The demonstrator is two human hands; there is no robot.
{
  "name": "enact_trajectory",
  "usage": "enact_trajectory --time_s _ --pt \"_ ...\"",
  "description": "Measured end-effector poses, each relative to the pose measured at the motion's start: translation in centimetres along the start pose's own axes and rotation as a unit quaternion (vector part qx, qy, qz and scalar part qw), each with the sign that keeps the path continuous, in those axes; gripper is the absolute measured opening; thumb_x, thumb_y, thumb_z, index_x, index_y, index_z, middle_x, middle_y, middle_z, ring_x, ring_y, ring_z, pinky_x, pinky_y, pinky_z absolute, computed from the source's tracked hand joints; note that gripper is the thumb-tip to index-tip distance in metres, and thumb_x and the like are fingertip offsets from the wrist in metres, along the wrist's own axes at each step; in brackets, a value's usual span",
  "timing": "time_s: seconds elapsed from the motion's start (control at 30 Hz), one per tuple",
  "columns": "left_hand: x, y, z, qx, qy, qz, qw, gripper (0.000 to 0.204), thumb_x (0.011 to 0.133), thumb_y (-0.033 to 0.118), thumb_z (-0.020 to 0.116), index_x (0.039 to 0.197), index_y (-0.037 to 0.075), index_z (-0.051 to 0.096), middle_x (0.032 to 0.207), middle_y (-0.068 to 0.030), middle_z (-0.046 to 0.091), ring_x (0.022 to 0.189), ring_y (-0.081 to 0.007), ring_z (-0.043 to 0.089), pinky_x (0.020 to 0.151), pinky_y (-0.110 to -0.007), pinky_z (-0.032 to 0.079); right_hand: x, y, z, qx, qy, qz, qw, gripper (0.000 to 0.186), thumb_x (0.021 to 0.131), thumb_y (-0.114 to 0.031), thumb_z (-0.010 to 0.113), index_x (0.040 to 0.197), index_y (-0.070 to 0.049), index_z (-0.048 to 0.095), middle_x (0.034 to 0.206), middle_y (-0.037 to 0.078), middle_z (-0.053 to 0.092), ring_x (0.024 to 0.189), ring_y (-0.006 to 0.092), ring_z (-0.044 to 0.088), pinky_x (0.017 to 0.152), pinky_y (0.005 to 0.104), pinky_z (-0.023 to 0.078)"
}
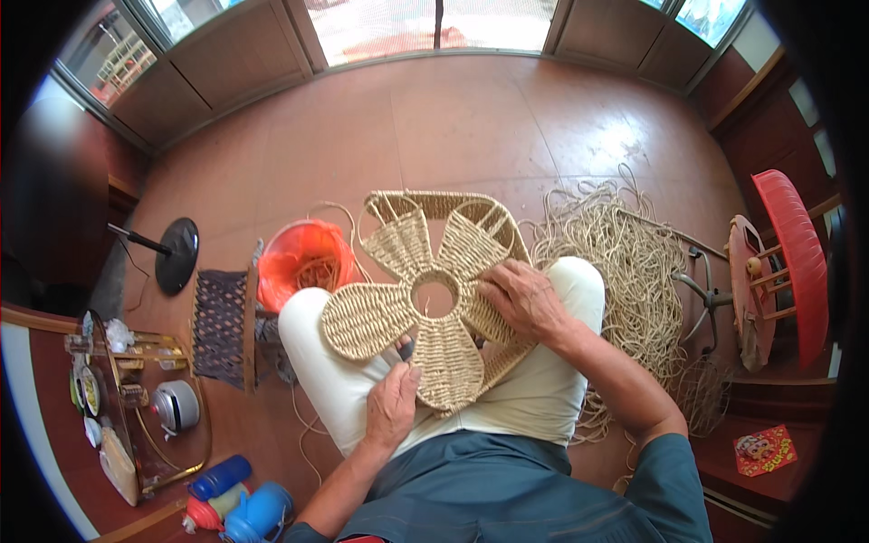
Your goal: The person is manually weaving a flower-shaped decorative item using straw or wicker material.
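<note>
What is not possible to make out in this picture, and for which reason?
In the head view:
Right woven petal: partly covered by the right hand.
Rope pile: partly behind the right knee.
Dark shape, far left: blurred, unidentifiable.
Teal shirt: cut off by the lower edge.

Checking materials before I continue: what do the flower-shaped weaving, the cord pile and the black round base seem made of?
Flower-shaped weaving: probably matte plant-fibre cord, judging by its tan, ridged, woven rows.
Cord pile: likely the same fibre, given its matching straw colour and dull finish.
Black round base: smooth and semi-glossy, from its soft reflection; could be painted metal or plastic.
</note>
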State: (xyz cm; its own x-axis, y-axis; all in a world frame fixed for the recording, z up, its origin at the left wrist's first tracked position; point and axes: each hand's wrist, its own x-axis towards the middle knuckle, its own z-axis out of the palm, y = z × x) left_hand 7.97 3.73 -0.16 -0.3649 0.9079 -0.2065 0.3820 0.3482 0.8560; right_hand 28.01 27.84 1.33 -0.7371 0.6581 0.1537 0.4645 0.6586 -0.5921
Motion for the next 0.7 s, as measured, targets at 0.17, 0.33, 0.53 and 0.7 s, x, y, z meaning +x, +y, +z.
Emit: enact_trajectory --time_s 0.17,0.33,0.53,0.7 --pt "0.9 0.4 -0.9 0.005 0.010 0.018 1.000 0.041 0.118 0.038 0.055 0.103 0.001 0.064 0.085 -0.0220 0.067 0.081 -0.0420 0.068 0.078 -0.047 0.054 -0.1 -0.4 0.1 0.019 0.051 0.029 0.998 0.021 0.105 -0.024 0.071 0.110 -0.005 0.077 0.102 0.016 0.074 0.097 0.0365 0.072 0.089 0.0479 0.056" --pt "6.5 -0.1 -3.6 -0.037 0.061 0.062 0.996 0.043 0.118 0.040 0.054 0.105 0.001 0.066 0.086 -0.0175 0.066 0.082 -0.0290 0.067 0.080 -0.044 0.053 -1.0 -1.7 -0.5 0.059 0.095 0.112 0.987 0.028 0.105 -0.026 0.072 0.117 -0.002 0.076 0.112 0.019 0.076 0.108 0.0387 0.073 0.093 0.0482 0.057" --pt "12.5 -1.9 -4.1 -0.171 0.121 0.038 0.977 0.045 0.116 0.040 0.054 0.099 -0.001 0.064 0.079 -0.0109 0.052 0.076 -0.0212 0.050 0.073 -0.040 0.047 -4.5 -5.4 1.5 0.096 0.066 0.175 0.978 0.064 0.100 -0.038 0.076 0.144 0.008 0.063 0.138 0.031 0.068 0.130 0.0438 0.067 0.113 0.0463 0.053" --pt "14.0 -1.7 -5.8 -0.048 0.132 0.072 0.988 0.050 0.115 0.045 0.054 0.094 0.000 0.063 0.077 -0.0079 0.053 0.075 -0.0185 0.049 0.072 -0.040 0.045 -5.3 -6.4 2.2 0.151 0.057 0.217 0.963 0.077 0.096 -0.039 0.078 0.151 0.011 0.057 0.145 0.031 0.065 0.136 0.0410 0.065 0.117 0.0460 0.049"
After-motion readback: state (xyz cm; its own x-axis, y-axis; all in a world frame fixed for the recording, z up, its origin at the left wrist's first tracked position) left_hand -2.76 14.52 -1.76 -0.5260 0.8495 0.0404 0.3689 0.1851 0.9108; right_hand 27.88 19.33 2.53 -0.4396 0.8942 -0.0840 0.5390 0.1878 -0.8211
